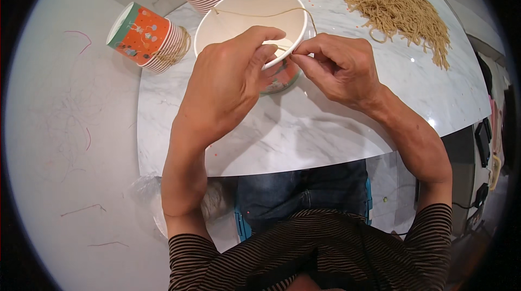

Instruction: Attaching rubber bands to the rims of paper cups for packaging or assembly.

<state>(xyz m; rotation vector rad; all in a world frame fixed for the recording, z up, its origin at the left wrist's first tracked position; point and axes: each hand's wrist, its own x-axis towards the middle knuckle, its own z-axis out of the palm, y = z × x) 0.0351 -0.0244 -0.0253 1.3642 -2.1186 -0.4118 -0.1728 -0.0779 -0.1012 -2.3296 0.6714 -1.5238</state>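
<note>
Presumably light and crushable, the far-centre paper bucket [247,26] is best held by its rolled rim [278,61]; left hand [229,68] parts thumb and forefinger, hold unclear; right hand [344,65] apparently pinches tan cord [260,16].

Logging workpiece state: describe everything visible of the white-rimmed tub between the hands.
The tub looks like coated paper: round, white inside, rolled white rim, printed orange-red outside with green near the base. It is over the marble-patterned table, mouth toward the camera; base contact is unclear. Tan cord meets the far-left rim, crosses the mouth and passes over the right rim. The left hand and right hand are at the near rim.
</note>
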